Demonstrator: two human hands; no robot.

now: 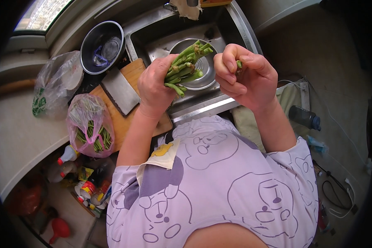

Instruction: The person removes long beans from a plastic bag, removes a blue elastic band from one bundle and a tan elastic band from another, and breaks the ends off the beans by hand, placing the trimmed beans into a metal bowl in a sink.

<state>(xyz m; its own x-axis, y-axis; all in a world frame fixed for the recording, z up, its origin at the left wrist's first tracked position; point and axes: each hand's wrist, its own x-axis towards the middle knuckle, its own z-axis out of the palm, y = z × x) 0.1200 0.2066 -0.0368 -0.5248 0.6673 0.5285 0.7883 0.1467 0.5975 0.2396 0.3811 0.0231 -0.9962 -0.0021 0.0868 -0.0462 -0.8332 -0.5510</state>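
Note:
My left hand [156, 83] grips a bunch of green long beans [186, 69], their cut or stem ends pointing right. My right hand [248, 76], just right of the bunch, pinches a small green bean piece [239, 64] between thumb and fingers. Below both hands, a round metal basin [204, 82] sits inside the stainless steel sink [153, 43]. A cleaver [121, 90] lies flat on the wooden cutting board [136, 69], left of my left hand. More long beans [94, 136] are inside a pinkish plastic bag [90, 108] at the board's left side.
A dark metal bowl [102, 48] holding something purple stands left of the sink. Beside it is a clear plastic bag [57, 83]. Several bottles [86, 189] and a red funnel [60, 229] are lower left. A dark bottle [303, 117] and cables [338, 198] are at right.

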